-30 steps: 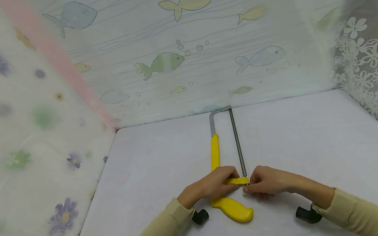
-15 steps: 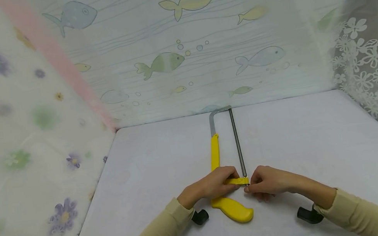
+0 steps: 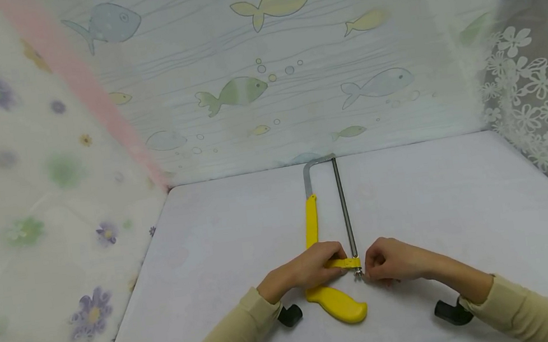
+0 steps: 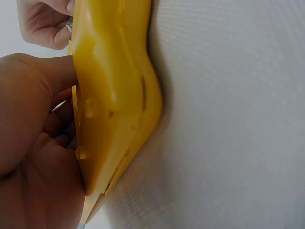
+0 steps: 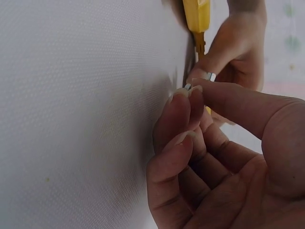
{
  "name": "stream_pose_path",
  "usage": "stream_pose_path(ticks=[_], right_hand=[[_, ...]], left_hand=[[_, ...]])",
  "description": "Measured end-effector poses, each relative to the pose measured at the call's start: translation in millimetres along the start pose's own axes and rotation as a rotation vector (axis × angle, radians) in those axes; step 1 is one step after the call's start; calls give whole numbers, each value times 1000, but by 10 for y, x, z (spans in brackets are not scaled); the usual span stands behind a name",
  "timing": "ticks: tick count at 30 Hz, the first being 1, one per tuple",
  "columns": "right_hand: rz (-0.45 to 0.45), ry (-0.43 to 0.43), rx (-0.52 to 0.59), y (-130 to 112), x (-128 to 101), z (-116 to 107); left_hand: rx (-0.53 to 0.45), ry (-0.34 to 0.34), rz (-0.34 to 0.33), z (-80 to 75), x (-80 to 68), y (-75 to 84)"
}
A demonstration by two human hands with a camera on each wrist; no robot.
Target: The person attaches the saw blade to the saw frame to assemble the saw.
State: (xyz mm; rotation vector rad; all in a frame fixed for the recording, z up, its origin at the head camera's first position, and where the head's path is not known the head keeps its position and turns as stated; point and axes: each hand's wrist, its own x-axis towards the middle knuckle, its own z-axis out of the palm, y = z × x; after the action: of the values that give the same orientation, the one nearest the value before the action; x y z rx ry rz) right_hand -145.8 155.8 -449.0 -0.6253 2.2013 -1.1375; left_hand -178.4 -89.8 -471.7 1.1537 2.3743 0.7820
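A hacksaw (image 3: 312, 220) with a yellow frame and handle lies on the white-covered table, its blade (image 3: 343, 208) running lengthwise on the right side. My left hand (image 3: 312, 263) grips the yellow frame near the blade's near mount; in the left wrist view the yellow handle (image 4: 112, 95) hides part of the fingers. A small metal wing nut (image 3: 358, 275) sticks out below that mount. Just right of it is my right hand (image 3: 401, 259), fingers bent. In the right wrist view its thumb and fingertips meet at a bit of the nut (image 5: 188, 87), pinching it.
The white tabletop (image 3: 238, 214) meets a fish-print curtain (image 3: 247, 112) at the back. Flower-patterned cloth (image 3: 46, 219) hangs at left, and lace (image 3: 537, 73) at right. Dark wrist-camera mounts (image 3: 290, 315) protrude below both sleeves.
My right hand has shifted slightly right, its fingers drawing in, so the wing nut now shows in the head view. The left hand and the hacksaw have stayed in place.
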Motion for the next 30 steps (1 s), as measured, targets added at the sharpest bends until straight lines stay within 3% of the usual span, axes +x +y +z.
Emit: stream_pose_path(ticks=[10,30], right_hand=[[4,-42,31,-52,4,37],[27,-23,6,-79,28,56]], left_hand=[[1,-1,16,8,-3,-17],[-6,1,14,9,1,-10]])
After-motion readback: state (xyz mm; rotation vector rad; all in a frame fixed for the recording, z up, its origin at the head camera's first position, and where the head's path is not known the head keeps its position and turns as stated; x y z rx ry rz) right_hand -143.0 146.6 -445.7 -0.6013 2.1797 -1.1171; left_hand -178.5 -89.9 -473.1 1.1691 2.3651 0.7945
